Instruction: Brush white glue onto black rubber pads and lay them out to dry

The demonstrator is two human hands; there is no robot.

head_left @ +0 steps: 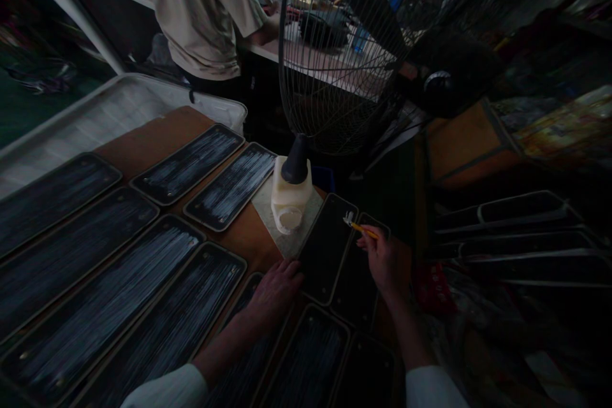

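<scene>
My right hand (381,259) grips a small brush (363,229) by its yellow handle. White paste coats the brush tip, which is at the far end of a dark rectangular panel (327,248) with rounded corners. My left hand (276,285) lies with its fingers stretched out at the near left edge of that panel. Beyond my left hand, a whitish plastic bottle (292,197) with a dark cone on it rests on a grey sheet (313,207). Another dark panel (356,287) lies under and beside my right hand.
Several dark panels streaked with white, one of them a long panel (109,293), cover the brown board (157,134) on the left. Behind it are a white bin (138,92) and a wire fan cage (335,76). A person in a beige shirt (191,6) stands at a far table.
</scene>
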